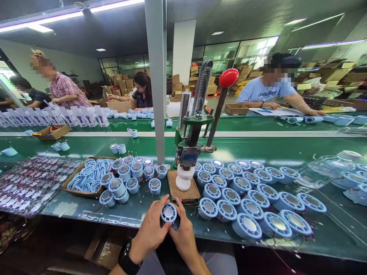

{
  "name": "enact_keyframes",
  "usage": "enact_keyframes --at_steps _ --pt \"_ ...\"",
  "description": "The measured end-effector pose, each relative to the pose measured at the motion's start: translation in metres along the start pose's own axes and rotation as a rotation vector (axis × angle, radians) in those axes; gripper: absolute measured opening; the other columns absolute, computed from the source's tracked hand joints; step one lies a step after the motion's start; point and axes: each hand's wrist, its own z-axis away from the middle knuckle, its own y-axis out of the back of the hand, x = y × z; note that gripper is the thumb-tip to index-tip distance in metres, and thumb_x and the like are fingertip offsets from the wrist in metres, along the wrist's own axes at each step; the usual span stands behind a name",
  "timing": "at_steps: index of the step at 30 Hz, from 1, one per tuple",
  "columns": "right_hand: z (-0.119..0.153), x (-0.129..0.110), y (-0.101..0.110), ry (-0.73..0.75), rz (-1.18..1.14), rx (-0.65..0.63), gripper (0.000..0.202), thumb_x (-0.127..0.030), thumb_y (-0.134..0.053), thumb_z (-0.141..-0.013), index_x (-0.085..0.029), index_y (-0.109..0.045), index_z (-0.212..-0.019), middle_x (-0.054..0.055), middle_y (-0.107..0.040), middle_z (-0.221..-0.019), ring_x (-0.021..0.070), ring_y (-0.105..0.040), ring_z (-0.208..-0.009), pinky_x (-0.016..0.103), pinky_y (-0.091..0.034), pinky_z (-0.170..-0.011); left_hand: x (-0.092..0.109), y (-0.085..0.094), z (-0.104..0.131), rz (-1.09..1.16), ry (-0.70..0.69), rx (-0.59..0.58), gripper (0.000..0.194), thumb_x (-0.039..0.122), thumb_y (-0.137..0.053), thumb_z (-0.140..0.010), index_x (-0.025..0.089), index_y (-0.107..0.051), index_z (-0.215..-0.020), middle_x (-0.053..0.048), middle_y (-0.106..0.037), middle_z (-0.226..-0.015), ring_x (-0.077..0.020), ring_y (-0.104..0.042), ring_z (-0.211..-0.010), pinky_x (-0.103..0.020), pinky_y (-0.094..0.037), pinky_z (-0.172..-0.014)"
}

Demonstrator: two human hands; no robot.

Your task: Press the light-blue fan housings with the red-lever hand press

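A light-blue round housing with a silver disc in its slotted face is held upright near the front edge of the bench. My left hand grips it from the left, thumb and fingers closed around its side. On the other side, my right hand is closed on the same housing, its thumb meeting my left thumb below. Just beyond my hands stands a hand lever press with a red knob. Its white round pads sit over a brown board, with no housing between them.
Rows of blue housings with loose wires fill the right side. More housings are stacked left, beside a cardboard box of blue rings. Circuit boards lie far left. A metal post rises behind. Co-workers sit across the green conveyor.
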Motion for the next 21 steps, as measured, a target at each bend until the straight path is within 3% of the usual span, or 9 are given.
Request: enact_keyframes --at_steps 6,9,12,14,16,18,20,21 --pt "0.001 -0.007 -0.002 0.111 0.113 0.008 0.06 -0.009 -0.047 -0.077 -0.016 -0.053 -0.136 0.011 -0.063 -0.128 0.0212 -0.063 -0.117 0.034 -0.055 -0.098 -0.014 -0.027 0.008 0.061 0.037 0.121 0.073 0.014 -0.054 -0.078 0.021 -0.035 -0.148 -0.009 -0.051 -0.145 -0.0249 -0.042 -0.138 -0.049 -0.03 -0.12" --pt "0.0 -0.01 0.004 0.127 0.223 -0.051 0.059 -0.005 -0.042 -0.078 -0.016 -0.056 -0.135 0.012 -0.064 -0.126 0.0213 -0.064 -0.114 0.035 -0.056 -0.097 -0.023 -0.043 0.009 0.086 0.018 0.178 0.063 0.018 -0.049 -0.084 0.017 -0.038 -0.146 -0.012 -0.043 -0.151 -0.0249 -0.039 -0.141 -0.047 -0.031 -0.12" --pt "-0.02 -0.03 0.037 0.184 0.403 -0.265 0.062 -0.004 -0.049 -0.072 -0.019 -0.061 -0.131 0.012 -0.066 -0.122 0.0261 -0.066 -0.108 0.037 -0.06 -0.088 -0.026 -0.044 0.004 0.111 0.066 0.191 0.06 0.019 -0.054 -0.079 0.015 -0.047 -0.139 -0.013 -0.051 -0.145 -0.027 -0.047 -0.135 -0.046 -0.037 -0.116" --pt "-0.051 -0.063 0.078 0.322 0.501 -0.291 0.062 -0.006 -0.056 -0.07 -0.021 -0.061 -0.13 0.011 -0.063 -0.126 0.0288 -0.065 -0.11 0.039 -0.06 -0.085 -0.02 -0.033 -0.005 0.102 0.122 0.171 0.058 0.02 -0.06 -0.072 0.015 -0.056 -0.13 -0.012 -0.063 -0.13 -0.029 -0.058 -0.121 -0.045 -0.044 -0.109" --pt "-0.098 -0.112 0.127 0.498 0.555 -0.099 0.056 -0.012 -0.06 -0.076 -0.022 -0.059 -0.131 0.011 -0.059 -0.132 0.0281 -0.06 -0.118 0.042 -0.056 -0.092 -0.009 -0.017 -0.018 0.087 0.12 0.155 0.055 0.02 -0.064 -0.067 0.016 -0.061 -0.122 -0.009 -0.071 -0.115 -0.028 -0.065 -0.106 -0.042 -0.05 -0.1" --pt "-0.156 -0.17 0.174 0.642 0.582 0.192 0.041 -0.02 -0.059 -0.087 -0.017 -0.061 -0.128 0.011 -0.06 -0.129 0.0253 -0.054 -0.125 0.044 -0.047 -0.104 0.005 0.0 -0.036 0.086 0.053 0.166 0.053 0.021 -0.066 -0.066 0.017 -0.064 -0.118 -0.007 -0.073 -0.107 -0.0258 -0.066 -0.097 -0.039 -0.052 -0.095" --pt "-0.217 -0.219 0.205 0.647 0.622 0.394 0.04 -0.026 -0.055 -0.093 -0.006 -0.06 -0.128 0.014 -0.06 -0.128 0.0226 -0.052 -0.126 0.039 -0.039 -0.107 0.018 0.01 -0.057 0.135 -0.013 0.168 0.051 0.02 -0.069 -0.063 0.016 -0.066 -0.113 -0.006 -0.073 -0.103 -0.0245 -0.065 -0.093 -0.038 -0.052 -0.093" --pt "-0.245 -0.237 0.214 0.612 0.623 0.423 0.044 -0.03 -0.051 -0.096 0.0 -0.059 -0.127 0.015 -0.062 -0.123 0.0191 -0.056 -0.12 0.034 -0.039 -0.102 0.023 0.012 -0.068 0.172 -0.029 0.165 0.05 0.019 -0.071 -0.061 0.016 -0.067 -0.111 -0.006 -0.073 -0.102 -0.0242 -0.065 -0.093 -0.038 -0.052 -0.093"
